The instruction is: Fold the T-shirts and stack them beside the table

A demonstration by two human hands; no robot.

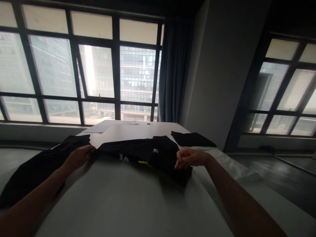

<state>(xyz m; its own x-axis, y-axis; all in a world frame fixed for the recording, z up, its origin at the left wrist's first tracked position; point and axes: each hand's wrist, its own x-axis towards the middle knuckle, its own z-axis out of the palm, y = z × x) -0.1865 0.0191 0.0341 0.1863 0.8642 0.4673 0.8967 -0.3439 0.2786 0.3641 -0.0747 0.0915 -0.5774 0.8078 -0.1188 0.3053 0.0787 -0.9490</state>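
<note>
my left fingers [91, 149] pinch one end of a limp black garment [138, 145], its white print [155, 150] and yellow strip [143, 162] showing; my right fingers [181, 160] curl at the other end, grip unclear. it sags unevenly over the smooth white counter [118, 197], not yet flat, while a flat black bundle [195, 139] looks folded

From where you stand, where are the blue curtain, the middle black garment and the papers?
Blue curtain [172, 72], head view, middle of its folds.
Middle black garment [138, 148], head view, central fabric.
Papers [100, 126], head view, left sheet's surface.
</note>
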